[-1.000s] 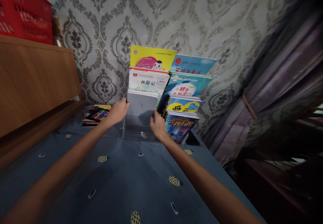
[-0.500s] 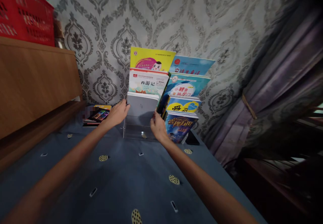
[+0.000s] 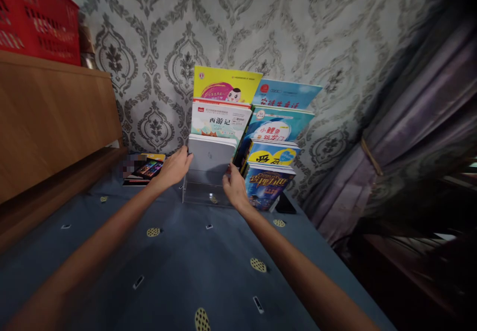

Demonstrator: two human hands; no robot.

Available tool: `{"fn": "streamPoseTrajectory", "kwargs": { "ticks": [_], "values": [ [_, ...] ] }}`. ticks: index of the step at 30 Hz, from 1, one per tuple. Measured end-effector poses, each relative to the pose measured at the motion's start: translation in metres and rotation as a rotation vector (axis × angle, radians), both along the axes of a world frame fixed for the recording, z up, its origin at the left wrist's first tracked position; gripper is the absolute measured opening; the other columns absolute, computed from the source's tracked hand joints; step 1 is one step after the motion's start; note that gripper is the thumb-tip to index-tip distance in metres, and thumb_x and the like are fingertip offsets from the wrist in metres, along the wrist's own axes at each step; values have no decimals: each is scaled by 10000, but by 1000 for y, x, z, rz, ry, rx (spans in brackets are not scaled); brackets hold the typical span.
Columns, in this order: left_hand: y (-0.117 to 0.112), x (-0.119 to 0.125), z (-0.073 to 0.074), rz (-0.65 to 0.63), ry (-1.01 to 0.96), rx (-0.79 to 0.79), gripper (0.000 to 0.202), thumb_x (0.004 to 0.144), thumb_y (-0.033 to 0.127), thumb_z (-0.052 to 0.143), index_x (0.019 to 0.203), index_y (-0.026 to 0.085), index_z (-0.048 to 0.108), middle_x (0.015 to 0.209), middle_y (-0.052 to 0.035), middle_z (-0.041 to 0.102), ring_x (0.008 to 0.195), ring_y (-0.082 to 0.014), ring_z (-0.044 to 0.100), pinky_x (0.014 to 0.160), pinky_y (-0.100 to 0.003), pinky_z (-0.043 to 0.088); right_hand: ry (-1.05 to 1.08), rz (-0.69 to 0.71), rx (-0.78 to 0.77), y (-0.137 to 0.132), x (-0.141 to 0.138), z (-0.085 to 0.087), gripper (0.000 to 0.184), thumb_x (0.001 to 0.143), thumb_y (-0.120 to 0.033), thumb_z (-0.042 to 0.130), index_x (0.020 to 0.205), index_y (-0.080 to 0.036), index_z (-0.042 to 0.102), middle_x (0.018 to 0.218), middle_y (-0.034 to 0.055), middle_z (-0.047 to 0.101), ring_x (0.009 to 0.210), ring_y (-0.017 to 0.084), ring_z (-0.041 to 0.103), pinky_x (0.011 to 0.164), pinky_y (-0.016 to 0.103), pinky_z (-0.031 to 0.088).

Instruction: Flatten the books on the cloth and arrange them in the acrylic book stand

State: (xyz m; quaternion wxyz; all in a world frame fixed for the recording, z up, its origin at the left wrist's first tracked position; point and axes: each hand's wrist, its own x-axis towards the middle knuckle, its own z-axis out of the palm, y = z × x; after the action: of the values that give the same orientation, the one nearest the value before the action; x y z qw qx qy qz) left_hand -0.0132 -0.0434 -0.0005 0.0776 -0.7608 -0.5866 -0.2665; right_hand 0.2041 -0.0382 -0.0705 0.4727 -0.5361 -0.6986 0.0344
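A grey-covered book stands upright in the front tier of a clear stepped book stand. At its left edge is my left hand, closed with the fingertips on the side. My right hand pinches the lower right edge; its fingers are partly hidden. Behind the grey book rise a white book and a yellow book. In the right column stand a dark blue book, a blue-and-yellow book, a teal book and a light blue book.
A small pile of books lies at the left near the wooden cabinet, which carries a red basket. A dark flat object lies right of the stand. Patterned cloth covers the surface; a curtain hangs at the right.
The view has shifted very slightly. Both hands stay at the sides of the grey book, and the books keep their places.
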Motion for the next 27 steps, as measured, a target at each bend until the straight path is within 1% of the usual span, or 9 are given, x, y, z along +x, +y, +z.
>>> {"fn": "streamPoseTrajectory", "kwargs": {
  "ticks": [4,8,11,15,20,22,24,26,27],
  "values": [
    [-3,3,4,13,12,-34,243,1054,272,357,1131,121,531,1154,-191,687,1094,-306,675,909,-387,495,0,-11,2,2,-1,4,676,816,-118,474,1490,-141,434,1266,148,679,1147,272,646,1029,447,505],
    [-5,5,6,27,0,-57,235,1052,269,357,1134,133,531,1171,-186,683,1105,-294,676,917,-377,494,29,-19,4,4,-2,3,670,814,-121,459,1483,-124,434,1244,157,677,1126,273,647,1018,450,504],
    [-4,6,5,35,-8,-54,236,1050,281,358,1130,140,530,1175,-182,682,1095,-288,680,925,-375,490,36,-9,-4,4,-1,2,653,821,-126,443,1473,-105,437,1230,162,677,1121,267,647,1014,436,503],
    [-3,7,2,42,-8,-52,251,1051,291,345,1144,138,521,1176,-186,678,1077,-290,687,910,-373,493,31,10,-26,4,-1,3,684,809,-120,449,1492,-126,417,1213,151,684,1120,262,653,1020,432,500],
    [-3,6,-2,25,2,-46,277,1047,299,353,1178,127,525,1183,-186,680,1075,-293,682,909,-371,489,28,40,-63,3,0,5,663,825,-143,416,1484,-65,403,1308,192,633,1179,260,632,1043,419,494],
    [3,-7,-2,-7,-25,-20,323,1041,327,369,1233,114,519,1178,-180,689,1078,-292,677,920,-372,488,19,37,-67,-3,3,3,663,840,-165,432,1497,-81,390,1365,196,599,1227,277,606,1046,452,496],
    [13,-30,-3,1,-76,7,389,1041,351,355,1311,107,492,1170,-164,701,1084,-275,672,939,-361,486,13,32,-39,-15,8,-1,660,868,-199,453,1517,-112,370,1414,198,564,1275,298,572,1042,498,498],
    [26,-61,-7,106,-100,-2,423,1050,330,266,1330,118,501,1199,-148,700,1114,-250,660,949,-337,484,9,52,19,-34,11,-9,638,905,-232,456,1528,-132,360,1438,200,540,1306,305,544,1045,521,493],
    [32,-77,-10,175,-67,-42,450,1052,322,212,1321,136,520,1226,-138,695,1143,-241,649,954,-328,482,9,75,47,-45,10,-14,614,926,-245,445,1526,-139,367,1438,199,539,1312,299,539,1050,517,492]
  ]
}}
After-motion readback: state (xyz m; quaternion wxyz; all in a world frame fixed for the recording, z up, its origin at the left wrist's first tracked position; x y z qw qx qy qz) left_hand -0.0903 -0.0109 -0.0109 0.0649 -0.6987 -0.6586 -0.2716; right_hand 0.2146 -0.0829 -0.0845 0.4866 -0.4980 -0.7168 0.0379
